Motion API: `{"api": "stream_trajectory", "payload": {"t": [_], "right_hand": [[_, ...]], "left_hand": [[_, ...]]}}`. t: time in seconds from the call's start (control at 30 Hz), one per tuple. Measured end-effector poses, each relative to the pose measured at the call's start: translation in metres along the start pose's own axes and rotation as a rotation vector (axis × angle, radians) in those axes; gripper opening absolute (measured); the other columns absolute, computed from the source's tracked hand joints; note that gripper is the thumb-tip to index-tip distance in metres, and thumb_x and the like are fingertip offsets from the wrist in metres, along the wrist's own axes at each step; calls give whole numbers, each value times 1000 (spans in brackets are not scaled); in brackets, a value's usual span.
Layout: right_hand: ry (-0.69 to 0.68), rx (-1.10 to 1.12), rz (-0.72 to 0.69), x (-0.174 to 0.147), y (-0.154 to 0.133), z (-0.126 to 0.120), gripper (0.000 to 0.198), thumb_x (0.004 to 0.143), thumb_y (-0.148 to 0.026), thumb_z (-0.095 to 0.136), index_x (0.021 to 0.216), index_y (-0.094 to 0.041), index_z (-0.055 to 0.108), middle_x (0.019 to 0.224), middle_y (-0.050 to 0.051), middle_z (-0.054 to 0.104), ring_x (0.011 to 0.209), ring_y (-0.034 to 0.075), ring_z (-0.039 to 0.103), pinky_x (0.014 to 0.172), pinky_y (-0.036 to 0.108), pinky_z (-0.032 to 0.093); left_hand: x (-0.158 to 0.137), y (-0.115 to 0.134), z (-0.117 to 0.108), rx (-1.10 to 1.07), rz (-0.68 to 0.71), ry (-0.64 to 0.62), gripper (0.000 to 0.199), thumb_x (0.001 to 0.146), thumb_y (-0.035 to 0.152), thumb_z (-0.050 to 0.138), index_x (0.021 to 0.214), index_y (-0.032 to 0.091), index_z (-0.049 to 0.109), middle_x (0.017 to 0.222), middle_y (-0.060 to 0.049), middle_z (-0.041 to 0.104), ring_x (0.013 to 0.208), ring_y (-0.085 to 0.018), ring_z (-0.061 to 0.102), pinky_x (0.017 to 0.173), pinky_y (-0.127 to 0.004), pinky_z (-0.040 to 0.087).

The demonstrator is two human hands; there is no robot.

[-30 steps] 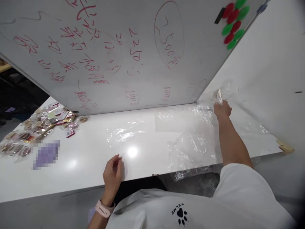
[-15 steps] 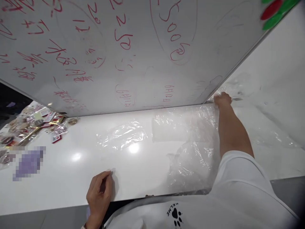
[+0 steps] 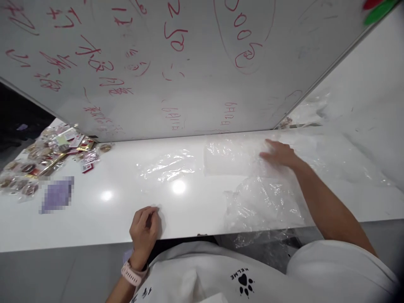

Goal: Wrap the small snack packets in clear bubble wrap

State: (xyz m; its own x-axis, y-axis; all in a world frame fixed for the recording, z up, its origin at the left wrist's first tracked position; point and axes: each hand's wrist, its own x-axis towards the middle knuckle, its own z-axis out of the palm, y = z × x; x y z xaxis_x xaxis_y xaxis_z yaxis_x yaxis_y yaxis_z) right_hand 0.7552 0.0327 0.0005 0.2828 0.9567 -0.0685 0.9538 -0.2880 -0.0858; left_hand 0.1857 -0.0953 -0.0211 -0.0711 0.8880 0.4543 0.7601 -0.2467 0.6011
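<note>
Whiteboard (image 3: 202, 90): red handwriting; near its foot, 6月11日 and 6月12日.
White table (image 3: 195, 214): bears everything below the board.
Shirt (image 3: 195, 271): white, printed "KELME" above a black paw.
Clear plastic (image 3: 260, 200): on the table's right part, partly under the right hand.
Packets (image 3: 47, 158): heaped far left, labels too small to read.
Right hand (image 3: 280, 153): fingers spread, grasping nothing; contact unclear.
Left hand (image 3: 144, 227): loosely curled near the table's front edge; cannot tell whether it grips anything.
Wristband (image 3: 131, 274): pink, left wrist.
</note>
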Motion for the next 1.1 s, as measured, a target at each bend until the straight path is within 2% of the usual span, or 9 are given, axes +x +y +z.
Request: {"api": "stream_trajectory", "payload": {"t": [0.2,0.37,0.5,0.6,0.7,0.77,0.9,1.0,1.1], "right_hand": [[68,-4,-4,-22,-61,1,40,89,-30,48,120,-20,71,129,14,62,115,33,56,98,48,42],[35,-7,125,-26,-89,-8,32,89,-21,48,107,-13,73,119,20,64,115,35,57,94,48,44],[148,-18,-129,-71,-136,-9,59,91,-47,55,140,-14,54,154,23,37,142,42,32,110,59,30],[-135,-13,-439,-115,-181,-3,75,85,-55,61,150,-22,42,155,19,40,140,39,39,106,56,39],[-226,-146,-531,-143,-222,3,53,89,-38,58,138,-19,53,137,18,59,123,32,57,92,40,49],[-191,-234,-488,-146,-241,4,32,90,-19,49,118,-13,64,112,17,69,102,27,66,80,33,49],[-102,-299,-423,-137,-254,1,28,85,0,41,93,-6,66,86,18,69,81,25,66,68,31,41],[32,-304,-364,-137,-258,-6,29,86,-1,39,97,-4,65,89,21,68,80,27,64,65,32,37],[356,-148,-415,-157,-282,-9,28,91,-7,38,94,-8,66,93,18,70,88,27,64,72,35,40]], "left_hand": [[0,1,-1,-14,-44,-33,17,91,23,52,89,19,69,90,-6,67,80,-16,64,69,-28,51],[-2,-2,-2,-49,-32,-54,18,92,21,50,90,20,68,89,-6,66,81,-18,61,70,-29,48],[-4,-6,-3,-91,-22,-83,17,92,19,51,91,21,67,89,-6,66,84,-19,61,72,-30,48],[-5,-9,-3,-106,-4,-95,16,91,17,51,92,21,67,90,-6,67,85,-19,60,71,-30,47],[-6,-7,-1,-123,5,-101,17,91,15,51,91,21,67,89,-5,67,82,-19,60,69,-29,47],[-7,-6,-2,-155,-8,-122,17,90,13,52,89,22,67,87,-4,66,80,-18,60,68,-29,47],[2,-19,-18,-259,-23,-179,20,87,12,52,95,22,67,94,-4,68,84,-18,62,73,-30,51],[31,-54,-53,-116,-64,3,22,86,14,54,101,21,67,104,-8,69,103,-24,61,90,-38,51],[79,-100,-96,156,-149,154,24,85,16,53,104,18,66,110,-11,68,109,-29,57,100,-46,44]]}}
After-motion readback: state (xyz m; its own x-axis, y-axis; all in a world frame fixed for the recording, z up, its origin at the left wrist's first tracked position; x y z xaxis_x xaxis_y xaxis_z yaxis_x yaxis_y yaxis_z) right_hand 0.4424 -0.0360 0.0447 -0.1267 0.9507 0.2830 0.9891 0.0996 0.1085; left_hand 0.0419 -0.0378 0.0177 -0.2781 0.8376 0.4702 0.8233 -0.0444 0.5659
